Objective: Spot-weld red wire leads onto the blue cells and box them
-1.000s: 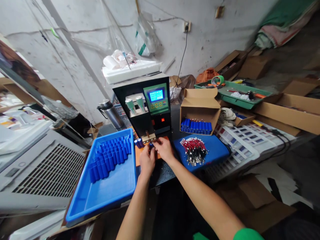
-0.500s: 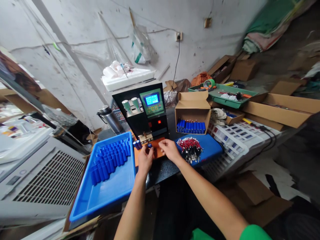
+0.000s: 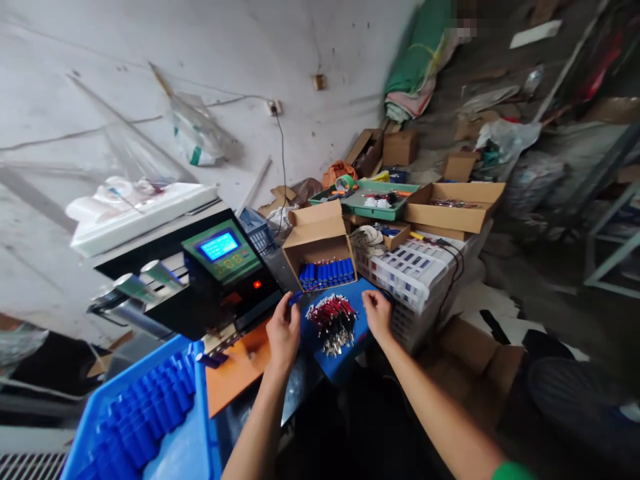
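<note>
My left hand (image 3: 283, 333) is closed on a blue cylindrical battery cell (image 3: 296, 298), held up between the welding-type machine and the cardboard box. Just right of it, a pile of red and black wire leads (image 3: 334, 313) with white ends and silvery tips lies on a blue surface (image 3: 345, 363). On the far side of that pile, my right hand (image 3: 379, 315) has its fingers pinched together; whatever they hold is too small to make out. Blue cells (image 3: 327, 272) lie stacked in the open cardboard box (image 3: 316, 232). More cells (image 3: 213, 360) stand by the machine's metal contacts.
The black machine (image 3: 250, 301) with a lit screen (image 3: 219, 247) stands left, an orange board (image 3: 235, 377) before it. A blue tray (image 3: 204, 407) of upright cells is at lower left. A white plastic crate (image 3: 405, 273), a green tray (image 3: 367, 197) and cardboard boxes lie right.
The view has swung right. My left hand has lifted away from the machine's contacts with a blue cell, towards the box. My right hand has moved right, past the wire leads.
</note>
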The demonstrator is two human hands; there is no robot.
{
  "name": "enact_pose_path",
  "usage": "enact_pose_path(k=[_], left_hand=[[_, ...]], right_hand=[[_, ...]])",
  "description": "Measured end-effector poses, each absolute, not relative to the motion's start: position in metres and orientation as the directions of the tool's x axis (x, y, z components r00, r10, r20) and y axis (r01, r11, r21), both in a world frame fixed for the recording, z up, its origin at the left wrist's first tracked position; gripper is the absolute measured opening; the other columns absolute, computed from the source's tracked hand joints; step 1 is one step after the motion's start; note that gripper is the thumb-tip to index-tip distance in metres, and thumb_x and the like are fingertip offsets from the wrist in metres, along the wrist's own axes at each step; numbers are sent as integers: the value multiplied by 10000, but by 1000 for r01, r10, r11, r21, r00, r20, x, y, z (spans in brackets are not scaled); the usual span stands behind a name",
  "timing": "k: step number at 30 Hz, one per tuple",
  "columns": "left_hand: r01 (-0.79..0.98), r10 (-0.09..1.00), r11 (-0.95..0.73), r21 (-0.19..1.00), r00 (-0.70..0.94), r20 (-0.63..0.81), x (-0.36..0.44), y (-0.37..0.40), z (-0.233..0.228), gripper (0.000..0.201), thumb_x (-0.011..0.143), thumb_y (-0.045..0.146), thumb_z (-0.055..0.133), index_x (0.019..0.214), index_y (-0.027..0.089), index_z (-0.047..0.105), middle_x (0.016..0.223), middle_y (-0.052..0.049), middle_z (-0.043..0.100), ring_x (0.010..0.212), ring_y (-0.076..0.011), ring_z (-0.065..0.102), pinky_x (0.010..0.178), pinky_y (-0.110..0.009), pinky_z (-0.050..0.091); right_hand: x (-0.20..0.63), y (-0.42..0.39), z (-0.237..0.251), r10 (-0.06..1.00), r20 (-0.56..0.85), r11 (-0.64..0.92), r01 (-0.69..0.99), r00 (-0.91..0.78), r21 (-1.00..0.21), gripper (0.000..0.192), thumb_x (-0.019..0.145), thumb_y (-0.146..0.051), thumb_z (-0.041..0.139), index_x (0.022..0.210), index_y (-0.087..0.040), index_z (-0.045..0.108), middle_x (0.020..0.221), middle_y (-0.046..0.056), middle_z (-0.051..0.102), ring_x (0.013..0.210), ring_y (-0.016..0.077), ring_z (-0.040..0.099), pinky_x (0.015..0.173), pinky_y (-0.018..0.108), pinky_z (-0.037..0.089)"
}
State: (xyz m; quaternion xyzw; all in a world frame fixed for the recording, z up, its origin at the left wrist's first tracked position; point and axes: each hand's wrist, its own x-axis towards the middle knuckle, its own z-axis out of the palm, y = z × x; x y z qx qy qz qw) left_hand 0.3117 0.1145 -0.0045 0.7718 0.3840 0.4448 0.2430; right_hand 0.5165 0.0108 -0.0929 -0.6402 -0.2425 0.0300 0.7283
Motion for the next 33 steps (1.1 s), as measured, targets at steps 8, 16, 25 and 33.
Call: enact_pose_path(k=[8, 16, 25, 33], left_hand=[[432, 486, -866, 251, 612, 624, 412, 194, -19, 404, 965, 281, 445, 1283, 106, 622, 1256, -151, 664, 1151, -242, 646, 1024, -389, 508], [518, 431, -853, -67, 771, 468, 426, 203, -39, 536, 874, 124, 431, 1391, 17, 523, 1430, -229, 511, 1393, -328, 437, 1150, -483, 375], [499, 467, -867, 13, 802, 372, 423, 207, -25, 515, 892, 207, 547, 1399, 118, 546, 1456, -167, 507, 1348, -324, 479, 1123, -479, 391], [527, 508, -848, 54, 781, 364, 422, 211, -23, 481, 884, 215, 580, 1360, 145, 588, 1435, -122, 540, 1323, -312, 496, 1106, -463, 405]], right_hand=[[513, 17, -104, 365, 451, 218, 396, 814, -892, 276, 914, -389, 541, 816, -169, 675, 782, 82, 690, 720, 201, 647, 703, 299, 519], [516, 14, -98, 409, 450, 229, 388, 794, -893, 244, 938, -348, 526, 806, -189, 655, 777, 79, 665, 704, 198, 625, 677, 299, 497], [522, 10, -99, 502, 369, 171, 328, 782, -929, 266, 928, -382, 513, 818, -187, 658, 796, 82, 668, 716, 202, 621, 702, 305, 489], [524, 10, -100, 544, 386, 110, 393, 745, -913, 299, 932, -396, 490, 822, -176, 661, 812, 94, 677, 733, 208, 629, 720, 304, 485]])
